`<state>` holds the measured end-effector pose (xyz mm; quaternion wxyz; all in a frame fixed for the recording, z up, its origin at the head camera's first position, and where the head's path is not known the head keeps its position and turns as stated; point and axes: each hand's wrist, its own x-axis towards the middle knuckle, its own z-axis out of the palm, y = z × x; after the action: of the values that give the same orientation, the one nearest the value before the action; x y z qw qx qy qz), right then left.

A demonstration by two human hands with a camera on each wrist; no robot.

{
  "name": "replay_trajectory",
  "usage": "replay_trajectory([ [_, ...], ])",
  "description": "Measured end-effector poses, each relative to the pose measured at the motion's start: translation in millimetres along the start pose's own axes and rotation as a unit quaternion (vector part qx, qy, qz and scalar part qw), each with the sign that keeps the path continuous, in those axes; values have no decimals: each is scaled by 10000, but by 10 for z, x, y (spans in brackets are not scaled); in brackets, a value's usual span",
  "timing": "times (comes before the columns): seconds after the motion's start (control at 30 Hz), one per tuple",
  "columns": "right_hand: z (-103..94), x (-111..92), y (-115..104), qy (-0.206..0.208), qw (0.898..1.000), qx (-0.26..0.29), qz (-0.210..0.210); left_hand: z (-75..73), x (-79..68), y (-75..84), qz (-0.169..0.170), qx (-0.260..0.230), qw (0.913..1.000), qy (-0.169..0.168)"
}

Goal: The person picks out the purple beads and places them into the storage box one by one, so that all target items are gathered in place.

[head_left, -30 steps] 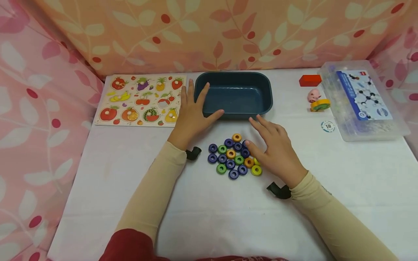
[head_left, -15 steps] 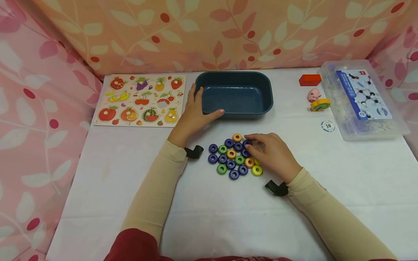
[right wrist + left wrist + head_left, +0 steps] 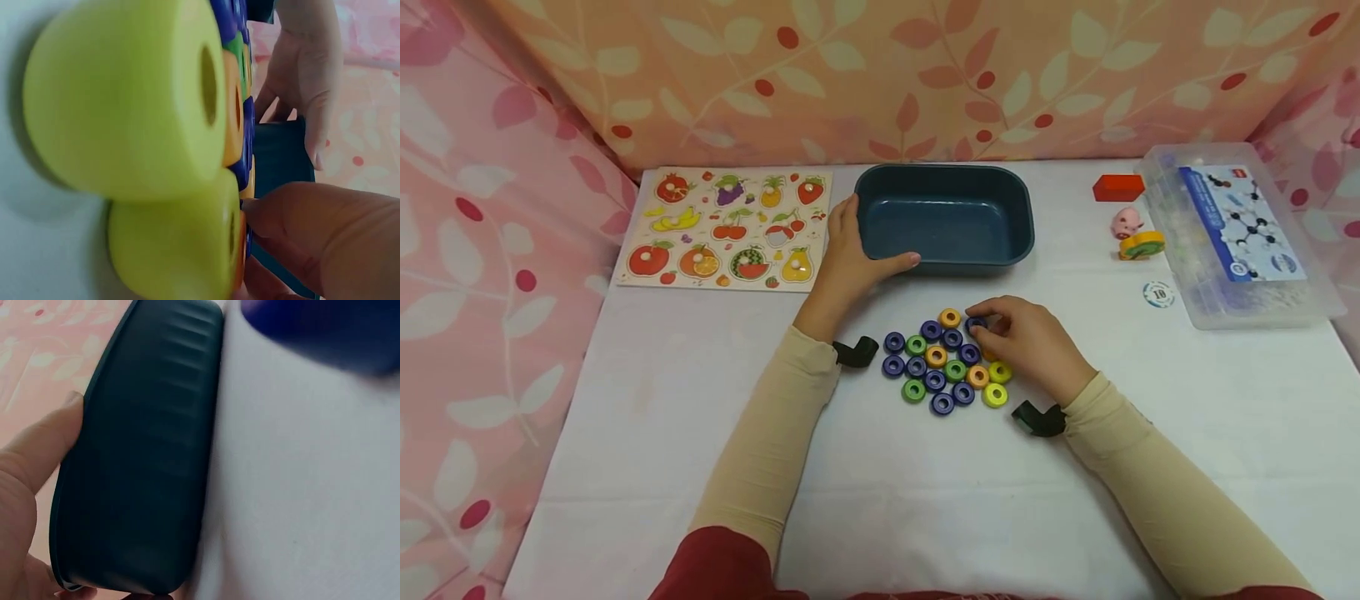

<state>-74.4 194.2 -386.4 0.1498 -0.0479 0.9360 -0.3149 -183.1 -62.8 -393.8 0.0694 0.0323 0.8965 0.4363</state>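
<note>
A dark teal plastic tub (image 3: 946,237) stands at the back of the table. My left hand (image 3: 853,265) grips its front left corner, thumb along the front rim and fingers around the left side; the left wrist view shows the thumb on the tub's rim (image 3: 87,400). In front lies a cluster of small purple, green, orange and yellow rings (image 3: 936,357). At its far right edge my right hand (image 3: 1033,343) pinches a purple ring (image 3: 976,323) between thumb and forefinger. Two yellow rings (image 3: 131,94) loom close in the right wrist view. The right palm partly hides an orange ring.
Left of the tub lies a fruit puzzle board (image 3: 722,229). To the right are a red block (image 3: 1117,188), a pink pig figure (image 3: 1126,222), a yellow-green toy (image 3: 1142,245), a round chip marked 10 (image 3: 1159,294) and a clear plastic case (image 3: 1213,292).
My left fingers have come down from spread to around the tub's left side. My right fingers have drawn together from spread above the cluster onto a purple ring.
</note>
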Motion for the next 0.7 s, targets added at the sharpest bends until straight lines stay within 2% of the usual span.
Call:
replay_trajectory([
  [0.27,-34,54,-25,-109,9995,-240,-201,-10,-16,35,-133,140,9997,133],
  [0.4,-99,60,-82,-188,9994,-256,-136,-3,-17,44,-115,149,9997,172],
  [0.57,-303,90,-273,3,9997,-138,-182,-6,-28,53,-122,149,9997,170],
  [0.7,-539,224,-473,237,9993,-71,-282,-9,-30,62,-111,128,9997,171],
])
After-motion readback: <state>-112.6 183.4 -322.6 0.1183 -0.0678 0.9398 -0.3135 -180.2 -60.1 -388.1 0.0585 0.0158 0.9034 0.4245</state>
